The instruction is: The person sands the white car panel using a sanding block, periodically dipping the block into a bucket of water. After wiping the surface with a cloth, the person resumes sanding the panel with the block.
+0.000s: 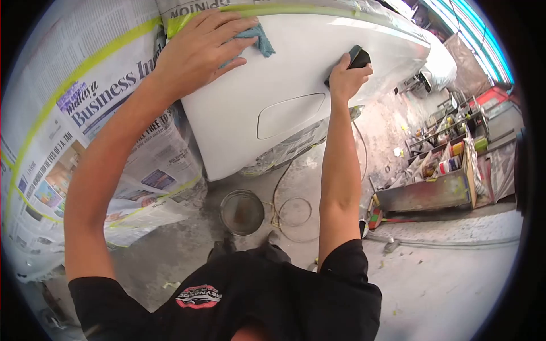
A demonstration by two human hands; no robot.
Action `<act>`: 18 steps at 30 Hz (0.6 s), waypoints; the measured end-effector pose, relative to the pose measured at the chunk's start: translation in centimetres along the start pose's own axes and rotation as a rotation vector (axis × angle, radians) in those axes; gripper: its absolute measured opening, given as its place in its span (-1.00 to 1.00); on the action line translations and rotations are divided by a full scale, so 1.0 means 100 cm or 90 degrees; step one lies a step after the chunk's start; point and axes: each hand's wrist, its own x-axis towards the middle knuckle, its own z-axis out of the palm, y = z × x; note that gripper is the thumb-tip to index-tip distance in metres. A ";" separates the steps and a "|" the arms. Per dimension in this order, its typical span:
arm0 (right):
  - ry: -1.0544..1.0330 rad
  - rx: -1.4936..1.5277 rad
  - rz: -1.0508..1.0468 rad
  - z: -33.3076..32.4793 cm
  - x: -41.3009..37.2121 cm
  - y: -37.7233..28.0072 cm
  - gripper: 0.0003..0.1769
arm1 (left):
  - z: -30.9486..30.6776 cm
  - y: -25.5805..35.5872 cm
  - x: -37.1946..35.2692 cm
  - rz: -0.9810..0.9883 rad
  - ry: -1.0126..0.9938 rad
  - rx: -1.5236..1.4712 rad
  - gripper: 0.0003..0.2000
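Note:
My left hand (207, 51) presses a teal cloth (261, 44) against the upper left part of a white car body panel (239, 102), its fingers spread over the cloth. Further right on the same panel, my right hand (348, 78) is closed around a black sanding block (358, 58), thumb and fingers on its sides. The block's working face is hidden against the panel. A rounded fuel-door outline (291, 115) lies between my two arms, lower on the panel.
Newspaper masking (108, 96) with yellow tape covers the car at left. On the floor stand a round metal basin (242, 212) of murky water and a looped hose (296, 211). A wooden box (424, 193) of cans and tools sits at right.

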 end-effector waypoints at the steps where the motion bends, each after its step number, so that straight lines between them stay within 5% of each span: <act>1: 0.007 -0.004 -0.091 -0.005 -0.004 0.005 -0.09 | 0.001 0.001 0.000 -0.002 -0.002 0.000 -0.66; 3: 0.073 -0.006 -0.368 0.003 0.005 0.034 -0.17 | 0.001 0.004 0.002 -0.004 -0.014 0.015 -0.67; 7: -0.024 -0.027 -0.620 -0.022 0.046 0.071 -0.18 | 0.003 0.030 0.006 -0.029 -0.040 0.090 -0.64; 14: -0.051 0.135 -0.816 -0.001 0.104 0.103 -0.19 | 0.122 0.126 0.008 -0.202 -0.100 0.163 -0.62; 18: -0.103 0.173 -0.773 -0.005 0.111 0.100 -0.18 | 0.231 0.198 0.085 -0.277 -0.030 0.020 -0.68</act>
